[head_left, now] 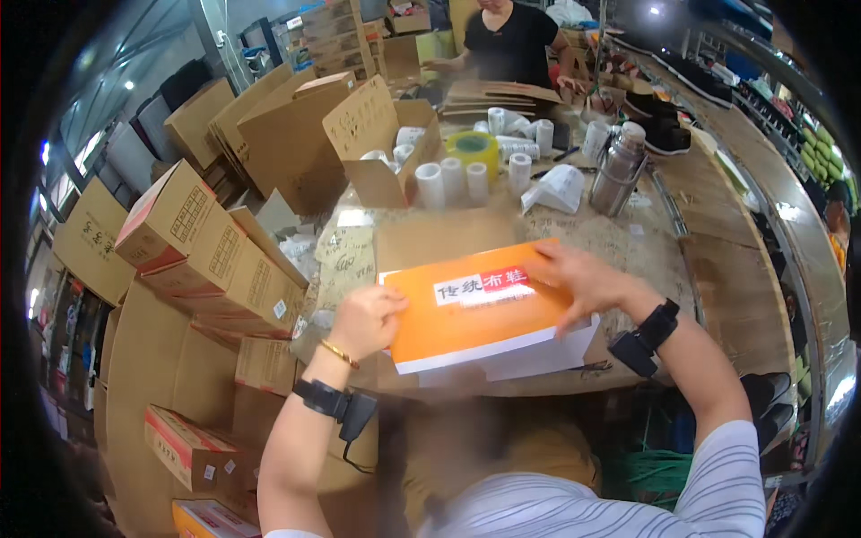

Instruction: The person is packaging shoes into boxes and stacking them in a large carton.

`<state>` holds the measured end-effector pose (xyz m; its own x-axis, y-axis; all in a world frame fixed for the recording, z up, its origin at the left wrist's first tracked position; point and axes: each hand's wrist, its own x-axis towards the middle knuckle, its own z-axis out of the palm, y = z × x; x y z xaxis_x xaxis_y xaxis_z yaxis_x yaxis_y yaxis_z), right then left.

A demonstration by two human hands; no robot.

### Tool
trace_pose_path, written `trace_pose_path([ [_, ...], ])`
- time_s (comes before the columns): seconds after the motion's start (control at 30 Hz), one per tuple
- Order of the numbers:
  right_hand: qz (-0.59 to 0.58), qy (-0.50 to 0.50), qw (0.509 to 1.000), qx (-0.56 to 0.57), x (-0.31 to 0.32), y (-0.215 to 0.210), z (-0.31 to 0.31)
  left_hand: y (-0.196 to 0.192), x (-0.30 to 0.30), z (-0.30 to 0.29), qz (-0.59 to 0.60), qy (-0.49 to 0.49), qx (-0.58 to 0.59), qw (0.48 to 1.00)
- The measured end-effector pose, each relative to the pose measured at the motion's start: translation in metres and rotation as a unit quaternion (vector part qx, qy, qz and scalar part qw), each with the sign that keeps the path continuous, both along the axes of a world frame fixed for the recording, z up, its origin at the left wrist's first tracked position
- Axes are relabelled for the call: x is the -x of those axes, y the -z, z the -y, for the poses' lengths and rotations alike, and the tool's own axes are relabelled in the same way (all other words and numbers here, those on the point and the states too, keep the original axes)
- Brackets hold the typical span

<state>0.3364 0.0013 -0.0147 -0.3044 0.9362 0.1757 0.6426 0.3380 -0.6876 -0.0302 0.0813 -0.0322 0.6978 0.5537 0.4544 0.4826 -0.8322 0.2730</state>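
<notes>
1. the orange lid (475, 334) sits in the middle of the frame, over a white box part (538, 363) that shows below its front edge.
2. the left hand (366, 320) has its fingers curled together, seemingly pinching the lid's left edge; the right hand (587, 280) spreads its fingers apart over the right end.
3. the lid looks askew over the white part, so uneven pressure could crease a corner; being near the front edge of the table (641, 247), a hard pull might tip both off.
4. upper centre, white rolls (453, 182) and a steel flask (617, 175) stand beyond, apparently clear of the hands.
</notes>
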Motion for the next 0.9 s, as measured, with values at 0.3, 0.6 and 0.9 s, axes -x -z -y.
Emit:
trace_pose_path([
  [0.3, 0.269, -0.077, 0.956, -0.089, 0.009, -0.004, -0.006, -0.039, -0.064, 0.021, -0.337, -0.027, 0.090, 0.937],
  [0.6, 0.307, -0.003, 0.922, -0.235, 0.020, 0.040, 0.022, 0.011, -0.052, 0.050, -0.156, -0.058, -0.058, 0.984],
  [0.9, -0.628, 0.005, 0.767, 0.133, -0.011, 0.143, 0.076, 0.085, -0.024, 0.098, 0.521, -0.007, 0.496, 0.695],
])
